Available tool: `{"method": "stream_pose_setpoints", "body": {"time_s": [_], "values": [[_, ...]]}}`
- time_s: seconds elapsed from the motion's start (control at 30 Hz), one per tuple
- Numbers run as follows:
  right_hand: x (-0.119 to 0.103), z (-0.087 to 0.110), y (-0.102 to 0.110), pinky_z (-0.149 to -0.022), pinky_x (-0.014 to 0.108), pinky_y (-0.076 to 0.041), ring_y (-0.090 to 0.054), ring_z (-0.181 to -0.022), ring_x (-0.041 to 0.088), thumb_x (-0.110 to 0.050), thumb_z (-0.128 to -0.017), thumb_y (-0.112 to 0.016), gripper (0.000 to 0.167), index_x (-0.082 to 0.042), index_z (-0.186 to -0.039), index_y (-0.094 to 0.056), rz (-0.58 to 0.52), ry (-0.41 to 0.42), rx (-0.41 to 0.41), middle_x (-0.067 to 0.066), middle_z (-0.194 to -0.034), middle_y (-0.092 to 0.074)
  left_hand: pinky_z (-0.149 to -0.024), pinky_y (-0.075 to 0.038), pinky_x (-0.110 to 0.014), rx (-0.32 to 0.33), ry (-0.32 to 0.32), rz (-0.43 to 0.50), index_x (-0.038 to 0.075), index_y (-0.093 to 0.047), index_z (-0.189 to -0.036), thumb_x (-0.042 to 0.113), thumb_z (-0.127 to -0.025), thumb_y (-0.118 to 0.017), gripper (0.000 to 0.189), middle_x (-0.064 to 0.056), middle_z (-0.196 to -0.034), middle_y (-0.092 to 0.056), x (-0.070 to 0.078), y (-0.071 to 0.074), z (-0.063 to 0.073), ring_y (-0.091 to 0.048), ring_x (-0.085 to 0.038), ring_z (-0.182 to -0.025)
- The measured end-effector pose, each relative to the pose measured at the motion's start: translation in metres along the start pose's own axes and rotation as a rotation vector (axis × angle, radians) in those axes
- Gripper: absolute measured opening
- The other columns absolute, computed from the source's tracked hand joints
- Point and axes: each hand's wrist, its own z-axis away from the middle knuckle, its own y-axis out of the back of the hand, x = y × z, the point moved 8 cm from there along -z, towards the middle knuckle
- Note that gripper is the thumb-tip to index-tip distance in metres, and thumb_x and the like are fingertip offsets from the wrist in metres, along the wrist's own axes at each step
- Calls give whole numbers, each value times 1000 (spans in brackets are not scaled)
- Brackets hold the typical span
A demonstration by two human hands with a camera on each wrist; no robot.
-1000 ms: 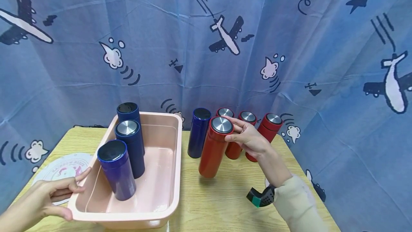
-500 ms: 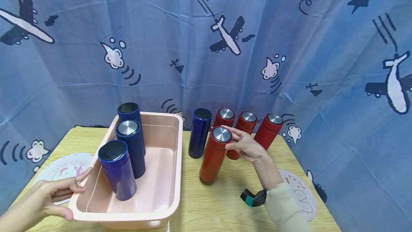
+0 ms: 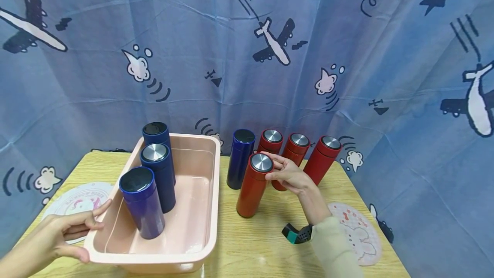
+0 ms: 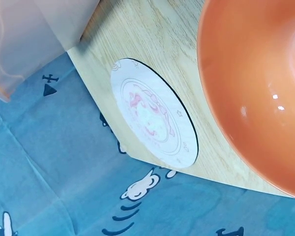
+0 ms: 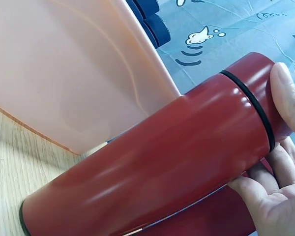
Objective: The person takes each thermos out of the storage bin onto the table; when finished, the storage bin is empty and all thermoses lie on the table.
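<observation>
The red bottle [image 3: 252,190] is over the near middle of the table, right of the tub [image 3: 215,192], leaning slightly; whether its base touches the wood is unclear. Compared with a second ago, it sits lower in the head view and a little closer to the tub, and the rear red bottle it largely covered now shows its cap. The sleeve [image 3: 333,243] has also moved off the round rabbit mat [image 3: 359,233].

The bottle is a smooth, glossy cylinder with a black ring below the cap and a brushed-metal disc on top. The tub is pale pink plastic, rectangular with rounded corners.

The right hand [image 3: 291,177] grips the bottle's cap end between thumb and fingers. The left hand [image 3: 73,231] holds the tub's near left corner, thumb and fingers around the rim.

Three blue bottles [image 3: 144,211] stand inside the tub along its left wall. Behind the held bottle stand another blue bottle [image 3: 240,162] and three red bottles [image 3: 321,160], on the wood-grain table [image 3: 247,254].
</observation>
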Motion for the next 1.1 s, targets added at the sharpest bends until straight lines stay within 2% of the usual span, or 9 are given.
{"method": "stream_pose_setpoints", "body": {"time_s": [0.07, 0.23, 0.33, 0.5, 0.63, 0.73, 0.97, 1.1], "values": [[1, -2, -1, -71, 16, -54, -62, -107, 13, 20, -79, -61, 72, 0, -144, -37, -5, -1, -7, -2, -115, -66, -78, -47, -3, 4, -1, -4, 16, -63, -107, 1, -57, -80, 54, 17, -120, -60, 0, 0, 0, -56, 7, -104], [3, -6, -5, -63, 12, -50, -62, -107, 14, 15, -78, -68, 67, -7, -139, -48, -34, 3, -36, -1, -116, -66, -80, -47, -4, 6, -14, 8, 13, -63, -106, 0, -57, -80, 54, 16, -126, -57, 1, 0, -1, -56, 6, -106], [4, -9, -9, -63, 11, -50, -62, -108, 15, 14, -79, -68, 63, -10, -134, -53, -57, 10, -56, 0, -117, -66, -80, -46, -4, 3, -16, 16, 13, -63, -106, -1, -56, -80, 54, 16, -127, -56, 1, 0, -1, -55, 6, -106], [7, -15, -13, -45, 10, -35, -63, -105, 14, 18, -80, -62, 69, -3, -142, -42, -29, 1, -31, -1, -116, -66, -79, -47, -4, -4, -9, 8, 14, -63, -108, 0, -58, -80, 55, 16, -122, -59, 1, 0, -1, -55, 7, -106], [9, -19, -15, -63, 13, -52, -63, -105, 15, 21, -80, -58, 73, 3, -146, -31, 19, -5, 4, 0, -117, -65, -80, -47, -4, 0, -10, 12, 13, -63, -106, 0, -59, -80, 52, 15, -120, -61, 1, 0, -2, -56, 6, -106], [8, -21, -16, -78, 22, -56, -63, -106, 16, 21, -81, -57, 72, 5, -146, -30, 44, 1, 14, 3, -119, -64, -80, -47, -4, 8, -12, 13, 12, -62, -104, 1, -58, -80, 50, 14, -119, -61, 1, -1, -1, -56, 6, -106], [2, -25, -15, -85, 33, -56, -63, -108, 18, 16, -76, -68, 73, 8, -141, -37, 148, 49, 30, 11, -123, -63, -81, -47, -5, 18, -17, 20, 13, -63, -104, 1, -57, -80, 51, 14, -118, -62, 1, -1, -1, -55, 6, -106], [-1, -25, -13, -88, 34, -55, -62, -110, 19, 10, -74, -75, 73, 7, -139, -42, 233, 59, 35, 15, -124, -62, -81, -47, -5, 17, -15, 13, 13, -62, -103, 1, -57, -81, 51, 14, -115, -63, 1, -1, -1, -56, 6, -106]]}}
